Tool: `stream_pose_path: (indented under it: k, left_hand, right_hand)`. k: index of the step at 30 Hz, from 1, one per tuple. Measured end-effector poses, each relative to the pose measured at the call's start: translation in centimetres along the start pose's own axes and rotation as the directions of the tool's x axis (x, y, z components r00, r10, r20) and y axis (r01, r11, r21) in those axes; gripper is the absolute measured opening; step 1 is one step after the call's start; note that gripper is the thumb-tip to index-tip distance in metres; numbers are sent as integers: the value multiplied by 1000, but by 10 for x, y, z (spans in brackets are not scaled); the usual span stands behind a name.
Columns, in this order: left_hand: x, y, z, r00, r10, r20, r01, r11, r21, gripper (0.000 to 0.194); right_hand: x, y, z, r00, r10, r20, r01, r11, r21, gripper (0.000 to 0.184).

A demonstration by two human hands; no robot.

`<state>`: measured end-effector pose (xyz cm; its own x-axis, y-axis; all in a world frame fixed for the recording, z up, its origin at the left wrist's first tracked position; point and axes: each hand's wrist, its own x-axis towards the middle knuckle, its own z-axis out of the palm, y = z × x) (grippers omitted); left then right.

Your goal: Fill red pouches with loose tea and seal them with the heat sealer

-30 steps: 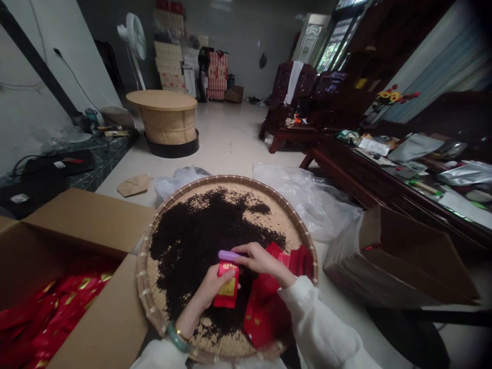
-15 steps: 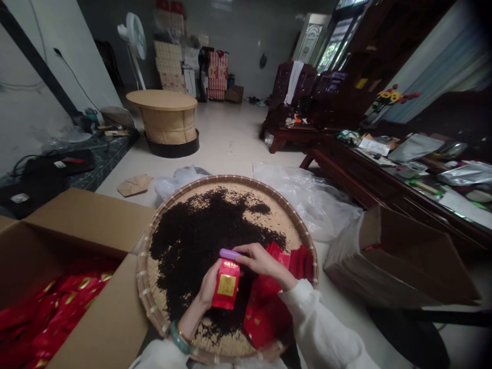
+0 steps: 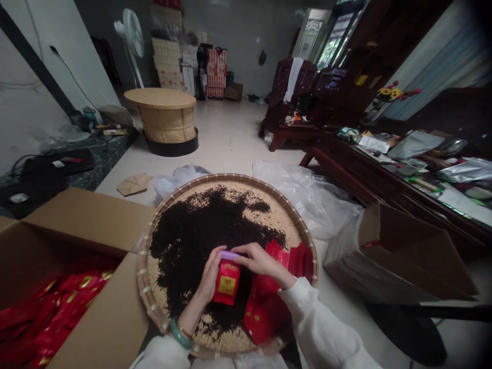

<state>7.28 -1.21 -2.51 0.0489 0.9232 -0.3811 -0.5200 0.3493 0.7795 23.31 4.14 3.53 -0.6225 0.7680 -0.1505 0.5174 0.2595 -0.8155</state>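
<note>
While both hands are busy just below the center of the frame, the small red packet [image 3: 227, 285] sits upright over the dark loose leaves [image 3: 196, 225] in the round woven tray [image 3: 145, 287]. Left hand [image 3: 208, 277] is partly closed around the packet's left side, fingertips up at the purple bar [image 3: 229, 254] along its top. Right hand [image 3: 258, 260] is half curled, fingers on the bar's right end; can't tell how hard either one grips.

Container-wise, the leaves cover most of the tray's left and middle, and a bunch of flat red pouches [image 3: 267, 310] lies at its lower right, right up near the rim. The open carton [image 3: 92, 220] at lower left has a heap of red packs [image 3: 65, 302] in it. The other box [image 3: 411, 256] at right is open too, with a bit of red showing, but its inside is too dark to read.

Bare weave shows at the tray's upper right, and there's a strip of floor [image 3: 338, 307] between rim and right-hand box. Clear plastic [image 3: 303, 197] crowds the far rim.

Compared with half a second ago, the left fingers have come up the packet to the bar's left end.
</note>
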Motion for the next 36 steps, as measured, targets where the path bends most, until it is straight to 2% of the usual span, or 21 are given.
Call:
stream_pose_path:
  k: [2, 6, 20, 22, 24, 26, 28, 32, 36]
  left_hand:
    - [1, 5, 2, 997, 72, -19, -70, 994, 80, 58]
    - [3, 11, 5, 994, 107, 4, -106, 972, 211, 52]
    - [-1, 13, 6, 993, 120, -16, -115, 976, 183, 48]
    - [-1, 11, 6, 996, 85, -10, -83, 987, 139, 52]
    - [-2, 9, 4, 997, -63, 38, 59, 993, 99, 62]
    - [-4, 8, 3, 967, -235, 103, 224, 969, 107, 74]
    - [-5, 6, 2, 943, -306, 127, 289, 947, 140, 84]
    - [-5, 7, 1, 965, -234, 122, 220, 968, 120, 83]
    - [-3, 6, 1, 975, -190, 118, 177, 978, 107, 78]
  right_hand:
    - [0, 1, 2, 1000, -12, 8, 12, 1000, 16, 40]
    - [0, 4, 5, 1000, -10, 0, 10, 999, 53, 44]
    - [0, 7, 8, 1000, -4, -6, 4, 999, 54, 45]
    - [0, 5, 8, 1000, -7, -15, 8, 998, 60, 44]
    - [0, 3, 7, 1000, -4, -20, 5, 997, 76, 41]
    - [0, 2, 5, 1000, 18, -9, -17, 996, 89, 39]
    - [0, 2, 2, 999, 42, -4, -42, 996, 84, 37]
    - [0, 8, -7, 998, 53, -21, -51, 997, 54, 39]
    - [-1, 12, -10, 999, 37, -11, -36, 994, 104, 42]
